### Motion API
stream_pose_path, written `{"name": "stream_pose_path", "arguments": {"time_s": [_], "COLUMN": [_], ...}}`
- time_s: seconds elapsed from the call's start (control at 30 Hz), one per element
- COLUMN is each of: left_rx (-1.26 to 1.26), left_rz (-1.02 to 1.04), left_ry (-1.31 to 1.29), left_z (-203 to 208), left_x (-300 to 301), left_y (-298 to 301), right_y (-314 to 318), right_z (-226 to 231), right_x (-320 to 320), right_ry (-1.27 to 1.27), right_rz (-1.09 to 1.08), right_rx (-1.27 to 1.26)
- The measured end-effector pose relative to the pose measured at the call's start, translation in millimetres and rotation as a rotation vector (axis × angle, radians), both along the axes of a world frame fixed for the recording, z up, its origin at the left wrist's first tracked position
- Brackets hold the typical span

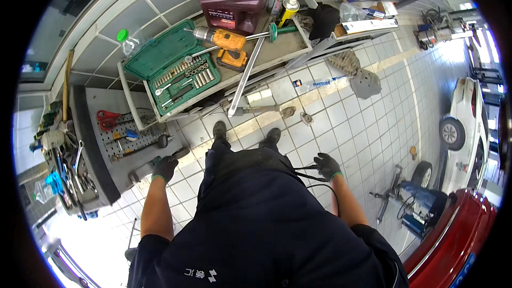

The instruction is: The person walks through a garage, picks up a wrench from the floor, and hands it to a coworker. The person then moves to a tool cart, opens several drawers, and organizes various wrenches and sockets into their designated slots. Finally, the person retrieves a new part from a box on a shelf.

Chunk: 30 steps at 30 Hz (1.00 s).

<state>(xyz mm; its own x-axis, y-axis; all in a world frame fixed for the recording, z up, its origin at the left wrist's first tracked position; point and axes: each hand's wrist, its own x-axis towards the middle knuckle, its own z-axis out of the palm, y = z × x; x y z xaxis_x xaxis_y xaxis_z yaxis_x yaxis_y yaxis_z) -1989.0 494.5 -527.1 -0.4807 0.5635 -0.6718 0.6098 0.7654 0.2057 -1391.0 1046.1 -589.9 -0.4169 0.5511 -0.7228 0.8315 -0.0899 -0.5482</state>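
My left hand [165, 167], in a dark glove with a green cuff, hangs beside a perforated tool panel [136, 128]. Its fingers look loosely apart, and a dark tool [182, 152] shows just past them; no grip on it is visible. My right hand [327, 166], gloved the same way, hangs to the right of my body with its fingers apart. Thin black cables [305, 168] run from my waist close to this hand. Ahead, a workbench cart [274, 53] carries an open green socket set case [176, 72], an orange cordless drill [226, 39] and a long metal bar [246, 77].
Spray cans [288, 10] and a dark red jug [232, 5] stand at the cart's back. Boxes [368, 25] sit on its right. A rag [366, 84] and small metal parts [305, 118] lie on the tiled floor. A jack [392, 192] and a red car [458, 240] are at right.
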Motion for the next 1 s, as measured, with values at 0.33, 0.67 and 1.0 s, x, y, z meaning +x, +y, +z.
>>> {"name": "stream_pose_path", "arguments": {"time_s": [0.33,0.67,1.0], "left_rx": [0.478,0.300,0.430], "left_rz": [0.606,0.431,0.166], "left_ry": [-0.101,0.100,0.025], "left_z": [78.7,69.4,207.1], "left_x": [75.3,73.5,194.2], "left_y": [229.6,394.2,173.1], "right_y": [149.2,84.0,158.9], "right_z": [104.1,138.4,-35.4], "right_x": [-107.1,-54.0,89.4], "right_ry": [0.105,0.015,-0.025], "right_rz": [-0.155,0.255,0.614], "right_rx": [0.022,0.209,0.188]}}
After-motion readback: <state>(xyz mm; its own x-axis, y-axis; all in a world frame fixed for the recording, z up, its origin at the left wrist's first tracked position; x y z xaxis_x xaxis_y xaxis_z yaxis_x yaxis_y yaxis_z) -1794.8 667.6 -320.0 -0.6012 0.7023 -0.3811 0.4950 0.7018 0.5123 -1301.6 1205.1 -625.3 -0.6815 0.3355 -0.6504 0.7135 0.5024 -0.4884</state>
